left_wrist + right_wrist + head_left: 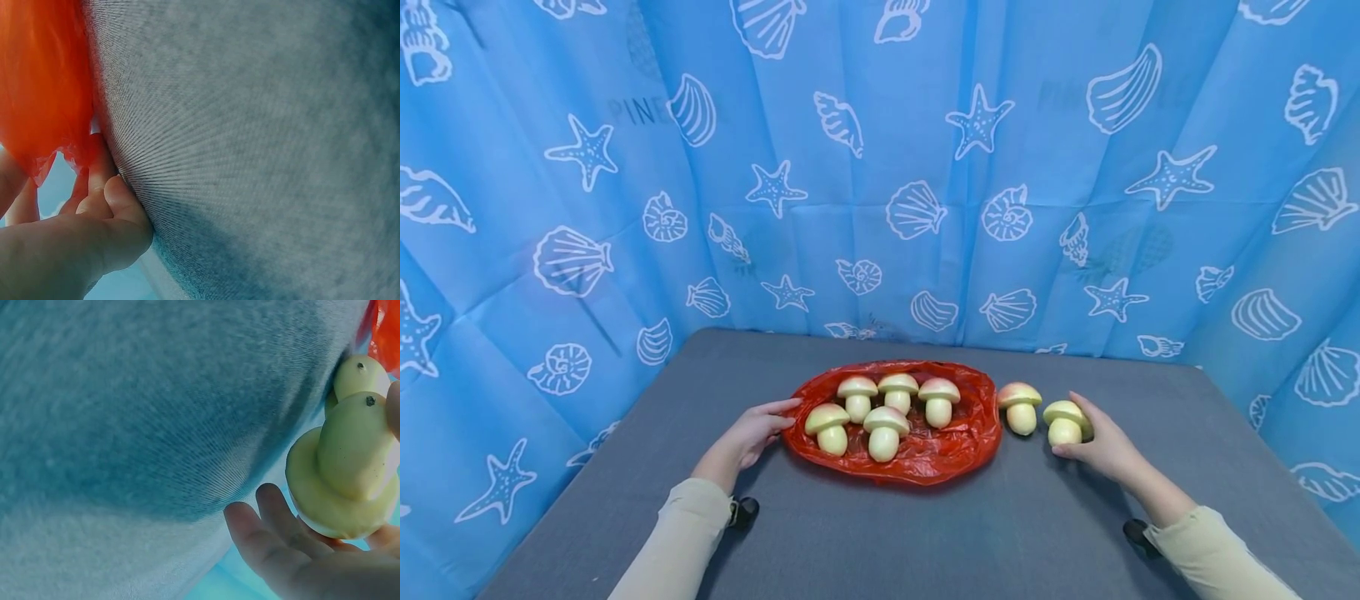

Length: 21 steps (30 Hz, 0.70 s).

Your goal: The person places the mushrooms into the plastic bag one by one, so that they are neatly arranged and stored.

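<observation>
My right hand (1108, 446) holds a pale green mushroom (1063, 423) between thumb and fingers, at the right of the red plastic bag (925, 468). In the right wrist view this mushroom (359, 447) shows a smooth rounded stem with a small dark spot at its end. A second mushroom (1021, 410), with a pink blush on its cap, stands between the bag and the right hand. Several more, such as the front mushroom (883, 435), stand inside the spread bag. My left hand (760, 432) touches the bag's left edge with extended fingers; part of them is hidden behind the red plastic (47, 81).
A grey cloth-covered table (895, 542) lies under everything. Behind it hangs a blue curtain (880, 275) printed with white shells and starfish. A dark wrist camera (745, 512) sits under the left sleeve and another wrist camera (1141, 538) under the right.
</observation>
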Motion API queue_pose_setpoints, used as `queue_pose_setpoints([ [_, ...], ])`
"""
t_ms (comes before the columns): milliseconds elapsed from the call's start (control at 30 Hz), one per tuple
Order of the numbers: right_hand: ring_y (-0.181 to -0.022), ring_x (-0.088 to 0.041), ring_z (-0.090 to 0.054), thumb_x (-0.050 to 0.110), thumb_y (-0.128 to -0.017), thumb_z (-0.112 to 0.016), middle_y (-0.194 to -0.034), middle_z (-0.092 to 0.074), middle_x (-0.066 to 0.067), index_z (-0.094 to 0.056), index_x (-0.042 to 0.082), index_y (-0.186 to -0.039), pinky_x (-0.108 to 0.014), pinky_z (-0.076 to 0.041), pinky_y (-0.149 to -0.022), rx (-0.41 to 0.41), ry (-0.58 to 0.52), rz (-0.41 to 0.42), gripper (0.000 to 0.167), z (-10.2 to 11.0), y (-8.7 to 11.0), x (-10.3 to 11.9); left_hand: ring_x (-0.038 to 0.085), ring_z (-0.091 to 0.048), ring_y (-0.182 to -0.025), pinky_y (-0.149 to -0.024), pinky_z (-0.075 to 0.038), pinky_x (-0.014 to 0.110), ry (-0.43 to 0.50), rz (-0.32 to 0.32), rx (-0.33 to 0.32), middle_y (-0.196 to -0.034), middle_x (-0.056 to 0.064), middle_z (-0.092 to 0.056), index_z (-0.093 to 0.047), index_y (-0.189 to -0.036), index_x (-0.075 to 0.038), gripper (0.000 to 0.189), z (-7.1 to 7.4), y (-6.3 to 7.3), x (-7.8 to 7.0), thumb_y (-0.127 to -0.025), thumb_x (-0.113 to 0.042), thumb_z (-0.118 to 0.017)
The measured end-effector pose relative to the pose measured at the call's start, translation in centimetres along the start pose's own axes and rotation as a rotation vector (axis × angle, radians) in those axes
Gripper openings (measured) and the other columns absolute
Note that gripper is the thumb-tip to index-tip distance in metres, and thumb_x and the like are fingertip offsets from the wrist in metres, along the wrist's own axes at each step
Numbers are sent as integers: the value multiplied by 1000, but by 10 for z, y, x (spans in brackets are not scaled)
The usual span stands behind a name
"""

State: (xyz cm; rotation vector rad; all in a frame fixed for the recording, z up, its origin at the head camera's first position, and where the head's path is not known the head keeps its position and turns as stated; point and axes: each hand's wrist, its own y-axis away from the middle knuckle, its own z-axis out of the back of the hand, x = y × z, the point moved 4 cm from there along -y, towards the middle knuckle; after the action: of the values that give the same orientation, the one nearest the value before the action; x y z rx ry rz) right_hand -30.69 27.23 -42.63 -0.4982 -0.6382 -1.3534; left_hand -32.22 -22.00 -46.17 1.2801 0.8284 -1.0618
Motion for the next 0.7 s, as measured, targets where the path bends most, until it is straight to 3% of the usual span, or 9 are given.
queue_pose_setpoints([
  [700,-127,-57,-28,14,-82,-77,-144,-22,-43,-14,-14,-148,-68,-29,-96,-31,-41,22,95,9,12,19,37,-30,-137,-107,-27,51,-12,13,-2,-155,21,-28,-47,-144,-8,48,-1,1,-1,-97,-8,-53],
])
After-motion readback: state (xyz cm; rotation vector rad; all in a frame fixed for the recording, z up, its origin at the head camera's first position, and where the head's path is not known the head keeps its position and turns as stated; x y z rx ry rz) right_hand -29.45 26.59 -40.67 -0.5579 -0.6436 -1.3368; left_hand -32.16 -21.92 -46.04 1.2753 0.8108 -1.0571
